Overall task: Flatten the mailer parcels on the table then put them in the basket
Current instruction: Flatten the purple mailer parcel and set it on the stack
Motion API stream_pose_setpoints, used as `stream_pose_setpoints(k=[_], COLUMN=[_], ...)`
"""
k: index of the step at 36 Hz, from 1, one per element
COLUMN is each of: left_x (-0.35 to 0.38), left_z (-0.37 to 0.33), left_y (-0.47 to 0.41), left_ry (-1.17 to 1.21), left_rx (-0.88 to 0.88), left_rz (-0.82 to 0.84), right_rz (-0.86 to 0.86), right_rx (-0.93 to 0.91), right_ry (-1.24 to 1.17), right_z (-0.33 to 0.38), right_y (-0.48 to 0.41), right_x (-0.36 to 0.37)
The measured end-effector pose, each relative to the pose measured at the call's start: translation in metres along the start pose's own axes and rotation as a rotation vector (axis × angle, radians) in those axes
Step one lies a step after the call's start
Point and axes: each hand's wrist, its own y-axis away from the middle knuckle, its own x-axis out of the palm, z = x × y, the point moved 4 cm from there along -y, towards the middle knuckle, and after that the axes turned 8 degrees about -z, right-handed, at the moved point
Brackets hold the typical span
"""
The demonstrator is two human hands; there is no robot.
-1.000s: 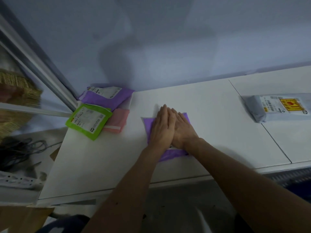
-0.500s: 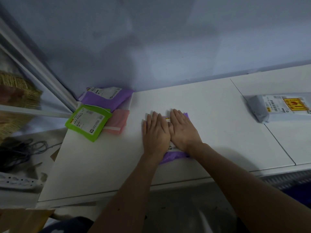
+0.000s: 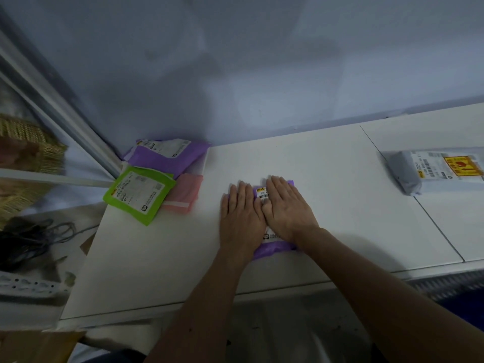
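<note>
A small purple mailer (image 3: pixel 275 248) with a white label lies on the white table (image 3: pixel 162 258), mostly hidden under both palms. My left hand (image 3: pixel 242 216) and my right hand (image 3: pixel 286 209) lie flat on it side by side, fingers stretched toward the wall, holding nothing. At the table's far left corner sit a larger purple mailer (image 3: pixel 167 155), a green mailer (image 3: pixel 138 195) and a pink mailer (image 3: pixel 184 193), overlapping. A grey mailer (image 3: pixel 408 171) with a yellow sticker lies at the right. A woven basket (image 3: pixel 26 145) shows at the far left, off the table.
A blue-grey wall stands right behind the table. A second white table (image 3: pixel 445 218) butts against the right side. Dark cables (image 3: pixel 28 239) and a power strip (image 3: pixel 26 285) lie on the floor at the left, beyond the table's edge.
My hands were stacked on the purple mailer; they have slid apart and now lie flat side by side on it, uncovering part of its label.
</note>
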Motion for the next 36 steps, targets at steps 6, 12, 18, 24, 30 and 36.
stream_pose_setpoints(k=[6, 12, 18, 24, 30, 36], left_x=[-0.002, -0.002, -0.001, 0.0, -0.003, -0.017], left_z=[-0.002, 0.001, 0.002, 0.001, 0.0, -0.002], left_y=[-0.001, -0.001, 0.0, 0.001, 0.001, 0.0], left_ry=[-0.041, -0.054, -0.026, -0.009, -0.007, -0.014], left_rx=[0.043, 0.034, 0.019, 0.008, 0.026, -0.017], left_rz=[0.059, 0.034, -0.022, -0.004, 0.016, -0.032], right_rz=[0.025, -0.032, -0.039, -0.076, -0.042, -0.01], right_rx=[0.005, -0.022, -0.038, -0.045, -0.014, 0.001], right_ry=[-0.01, -0.012, -0.013, -0.022, -0.028, -0.023], right_z=[0.0, 0.0, -0.001, -0.002, -0.003, 0.001], right_y=[-0.002, -0.002, -0.002, -0.001, -0.001, -0.002], right_x=[-0.001, -0.001, -0.001, 0.0, 0.001, -0.004])
